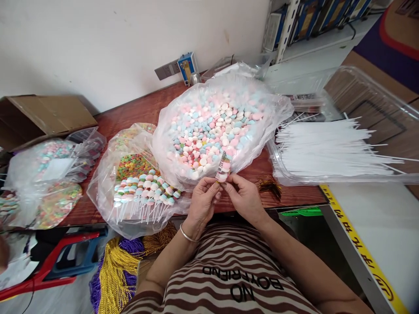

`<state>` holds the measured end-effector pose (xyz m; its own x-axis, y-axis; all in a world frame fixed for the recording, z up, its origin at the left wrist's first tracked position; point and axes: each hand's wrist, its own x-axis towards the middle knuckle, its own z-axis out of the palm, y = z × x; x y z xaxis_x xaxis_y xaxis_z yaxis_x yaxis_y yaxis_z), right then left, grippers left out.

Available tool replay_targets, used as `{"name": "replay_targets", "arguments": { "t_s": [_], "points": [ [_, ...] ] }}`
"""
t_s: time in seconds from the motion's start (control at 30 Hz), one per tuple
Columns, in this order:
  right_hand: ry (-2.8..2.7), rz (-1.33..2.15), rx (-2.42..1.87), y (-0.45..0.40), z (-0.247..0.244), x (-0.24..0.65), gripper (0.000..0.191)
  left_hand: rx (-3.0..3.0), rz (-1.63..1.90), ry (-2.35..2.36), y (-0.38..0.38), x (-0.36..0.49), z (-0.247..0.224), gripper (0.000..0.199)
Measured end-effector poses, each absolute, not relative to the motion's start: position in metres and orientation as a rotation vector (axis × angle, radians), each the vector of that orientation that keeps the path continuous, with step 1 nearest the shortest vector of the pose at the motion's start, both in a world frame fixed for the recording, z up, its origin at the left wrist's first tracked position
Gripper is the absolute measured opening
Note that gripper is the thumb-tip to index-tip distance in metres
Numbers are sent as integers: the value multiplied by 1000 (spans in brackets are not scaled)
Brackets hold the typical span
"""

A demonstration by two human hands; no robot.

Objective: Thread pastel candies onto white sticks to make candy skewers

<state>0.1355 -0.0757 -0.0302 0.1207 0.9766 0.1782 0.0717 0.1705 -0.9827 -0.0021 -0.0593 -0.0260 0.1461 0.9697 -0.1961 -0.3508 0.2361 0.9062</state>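
My left hand (203, 203) and my right hand (246, 199) meet at the table's front edge, fingers closed in a pinch. Between them they grip the lower end of a small clear candy bag (224, 166), printed with dark lettering and filled with pastel candies. A tiny gold bit shows at the pinched end, partly covered by the fingertips. Right behind the hands lies a large open plastic bag of loose pink, white and blue candies (225, 117). Left of my left hand, candy skewers on white sticks (147, 189) rest on a bag with colourful ring candies (135, 166).
At right, a clear tub (296, 178) holds many white sticks (324, 146). Gold twist ties (270, 188) lie by my right hand. Filled bags (59, 203) and a cardboard box (49, 113) stand far left. Gold and purple bead strings (118, 270) hang below the table (294, 198).
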Motion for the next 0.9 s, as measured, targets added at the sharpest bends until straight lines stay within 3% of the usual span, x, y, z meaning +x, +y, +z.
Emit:
{"name": "replay_targets", "arguments": {
  "t_s": [0.13, 0.2, 0.3, 0.4, 0.53, 0.63, 0.77, 0.9],
  "points": [
    [-1239, 1307, -969, -77, -26, 144, 29, 1447, 1193, 940, -50, -19, -20, 17],
    [-1263, 1549, -820, -79, -23, 147, 34, 1756, 1139, 839, -45, -28, -8, 18],
    [-1406, 1557, -745, -80, -14, 151, 33, 1980, 1215, 907, -46, -36, 12, 17],
    [-1617, 975, -961, -78, 0, 159, 22, 1737, 1418, 1226, -63, -38, 23, 23],
    [-1789, 24, -997, -83, 16, 162, 17, 1179, 728, 1003, -86, -38, 24, 68],
    [-2011, -264, -652, -90, 19, 151, 13, 944, 612, 749, -86, -40, 29, 93],
    [-2073, 141, -614, -87, 12, 138, 19, 1326, 868, 657, -85, -51, 39, 100],
    [-1766, 615, -899, -71, 21, 144, 12, 2106, 1012, 657, -100, -54, 17, 67]
  ]
}}
